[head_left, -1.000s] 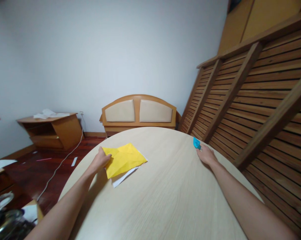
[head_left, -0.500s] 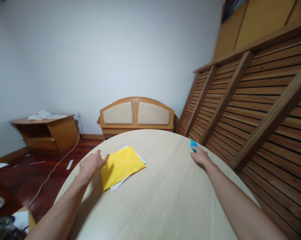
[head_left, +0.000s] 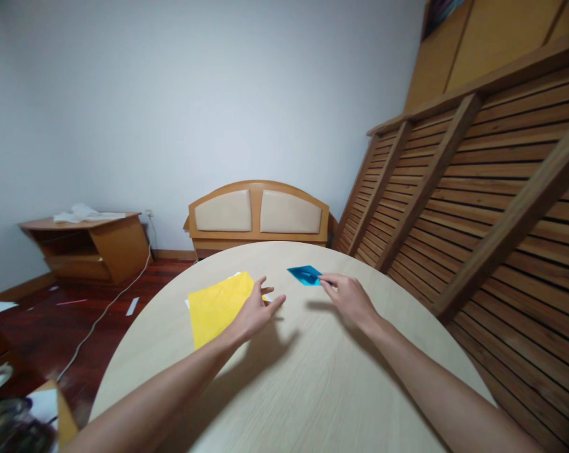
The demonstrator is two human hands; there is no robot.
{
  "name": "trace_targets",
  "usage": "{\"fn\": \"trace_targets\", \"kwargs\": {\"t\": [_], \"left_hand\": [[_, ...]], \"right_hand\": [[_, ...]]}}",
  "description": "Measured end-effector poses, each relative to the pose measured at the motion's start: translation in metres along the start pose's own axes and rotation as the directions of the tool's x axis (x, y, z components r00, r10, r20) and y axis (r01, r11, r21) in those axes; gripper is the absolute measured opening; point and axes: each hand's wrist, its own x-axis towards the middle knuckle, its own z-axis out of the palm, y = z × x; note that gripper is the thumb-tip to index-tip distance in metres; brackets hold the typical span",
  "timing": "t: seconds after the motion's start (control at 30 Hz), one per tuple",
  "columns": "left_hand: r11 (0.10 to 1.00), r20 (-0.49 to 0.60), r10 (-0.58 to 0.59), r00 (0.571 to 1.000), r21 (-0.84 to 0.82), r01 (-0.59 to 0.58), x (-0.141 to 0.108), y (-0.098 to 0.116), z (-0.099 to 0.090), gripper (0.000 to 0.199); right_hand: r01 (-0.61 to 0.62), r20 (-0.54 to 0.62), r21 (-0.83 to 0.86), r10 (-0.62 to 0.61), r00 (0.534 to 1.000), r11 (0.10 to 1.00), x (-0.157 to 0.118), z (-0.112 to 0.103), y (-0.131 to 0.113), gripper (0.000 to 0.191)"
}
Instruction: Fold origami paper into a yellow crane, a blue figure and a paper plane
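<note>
I see the right hand with fingers pinched on the blue folded paper near the surface's far edge; the left hand, fingers apart, hovers beside the yellow sheet.

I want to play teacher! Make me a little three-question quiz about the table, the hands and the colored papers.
1. True or false: the right hand holds a blue folded paper by its edge.
2. Which sheet lies beside the left hand?
A. red
B. yellow
C. green
3. Fill in the missing word: the left hand's fingers are spread ____ above the round table.

Key
1. True: the fingertips pinch the blue piece at its near edge.
2. B: the yellow paper lies flat with a white sheet peeking out beneath it.
3. Open: it grips nothing.
</note>
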Motion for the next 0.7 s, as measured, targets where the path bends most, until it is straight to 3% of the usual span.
{"fn": "trace_targets", "kwargs": {"t": [0.07, 0.2, 0.33, 0.7], "left_hand": [[0.980, 0.021, -0.019, 1.000, -0.199, 0.023, -0.006, 0.005, 0.012, 0.096], [0.942, -0.009, 0.031, 0.999, -0.333, -0.032, -0.020, -0.001, 0.020, 0.085], [0.939, 0.031, 0.076, 0.997, -0.339, -0.061, -0.030, -0.013, 0.020, 0.062], [0.916, 0.071, 0.017, 0.997, -0.400, 0.013, -0.037, -0.010, 0.019, 0.061]], "right_hand": [[0.104, -0.019, 0.048, -0.103, 0.994, 0.993, -0.014, 0.003, -0.031, 0.023], [0.219, -0.053, 0.082, -0.215, 0.975, 0.972, -0.042, 0.009, -0.063, 0.017], [0.251, -0.003, 0.012, -0.251, 0.968, 0.968, -0.056, 0.011, -0.068, 0.009], [0.266, -0.044, 0.001, -0.266, 0.963, 0.964, -0.065, 0.009, -0.070, 0.011]]}}
